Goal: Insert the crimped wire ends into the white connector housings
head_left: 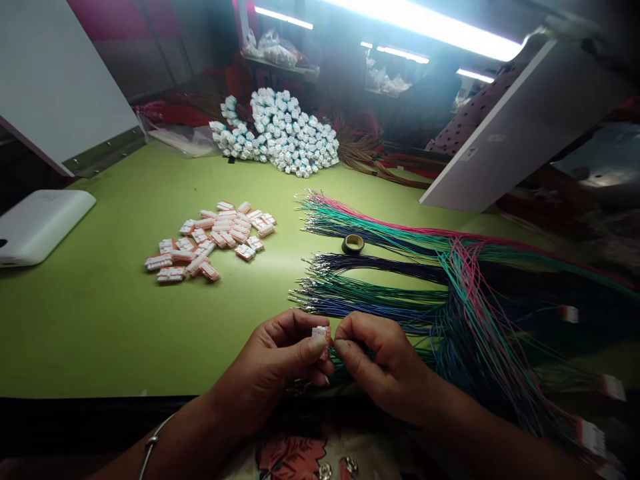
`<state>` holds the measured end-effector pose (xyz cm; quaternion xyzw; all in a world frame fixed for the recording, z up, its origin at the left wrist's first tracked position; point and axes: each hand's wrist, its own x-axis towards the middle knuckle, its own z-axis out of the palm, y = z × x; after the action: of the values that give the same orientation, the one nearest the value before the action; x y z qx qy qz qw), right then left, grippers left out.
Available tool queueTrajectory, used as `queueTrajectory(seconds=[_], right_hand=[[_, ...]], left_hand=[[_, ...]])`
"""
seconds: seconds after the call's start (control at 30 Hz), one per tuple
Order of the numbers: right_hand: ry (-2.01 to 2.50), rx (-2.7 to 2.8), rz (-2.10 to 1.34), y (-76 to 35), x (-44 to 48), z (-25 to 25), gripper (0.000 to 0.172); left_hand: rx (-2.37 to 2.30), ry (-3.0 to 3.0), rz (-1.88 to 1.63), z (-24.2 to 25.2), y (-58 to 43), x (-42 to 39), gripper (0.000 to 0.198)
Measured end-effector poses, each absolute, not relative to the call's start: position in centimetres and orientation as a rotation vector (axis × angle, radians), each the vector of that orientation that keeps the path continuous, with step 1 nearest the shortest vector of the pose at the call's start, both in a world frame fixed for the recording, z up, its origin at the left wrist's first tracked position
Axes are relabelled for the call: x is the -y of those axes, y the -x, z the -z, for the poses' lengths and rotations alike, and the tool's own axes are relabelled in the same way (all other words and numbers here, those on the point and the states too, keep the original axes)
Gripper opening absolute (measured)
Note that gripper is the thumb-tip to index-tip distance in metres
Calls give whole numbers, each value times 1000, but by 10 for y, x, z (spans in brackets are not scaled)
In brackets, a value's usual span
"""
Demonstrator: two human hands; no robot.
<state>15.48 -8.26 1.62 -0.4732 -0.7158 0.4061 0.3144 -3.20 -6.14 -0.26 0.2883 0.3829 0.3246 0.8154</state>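
Note:
Between the thumb and fingers of my left hand (280, 357) is a small white and orange connector housing (320, 331), its orange face turned to the right. My right hand (377, 353) is closed in a pinch right beside that face; whatever lies between its fingertips is hidden. Green wires (343, 365) run just below the right fingers. Past my hands, bundles of blue wires (380, 312), green wires (370, 288) and black wires (385, 265) lie with metal terminals at their left ends. Loose connector housings (225, 227) are heaped to the left.
A black tape roll (353, 244) sits between wire bundles. Many white connectors (295, 133) are piled at the back. A white plastic container (45, 223) stands at the left edge. A slanted white panel (490, 140) borders the right, and tangled wires (475, 300) hang over the front right.

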Motion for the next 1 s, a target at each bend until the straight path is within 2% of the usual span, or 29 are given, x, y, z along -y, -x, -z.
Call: queueTrajectory(seconds=[0.5,0.7,0.8,0.87,0.97,1.0], right_hand=[[1243,1877,-959,-152,84,-13,16],[1227,1890,-942,-152,82,-25,18],[1262,1944,-949,-165,66,-33,13],[1380,2038,-783,-182,47,-35,9],[1723,2344,-39,-209,14,-30,13],[1770,2387,72,-216,4,-27,14]], left_hand=[[-757,-544,-714,3,29,62,13],[-729,-453,-721,-2,28,62,14],[-757,-463,-748,-4,28,59,15],[-784,-511,-777,-5,28,56,15],[-810,-558,-806,-4,30,54,16],[-812,-563,-805,-3,30,54,16]])
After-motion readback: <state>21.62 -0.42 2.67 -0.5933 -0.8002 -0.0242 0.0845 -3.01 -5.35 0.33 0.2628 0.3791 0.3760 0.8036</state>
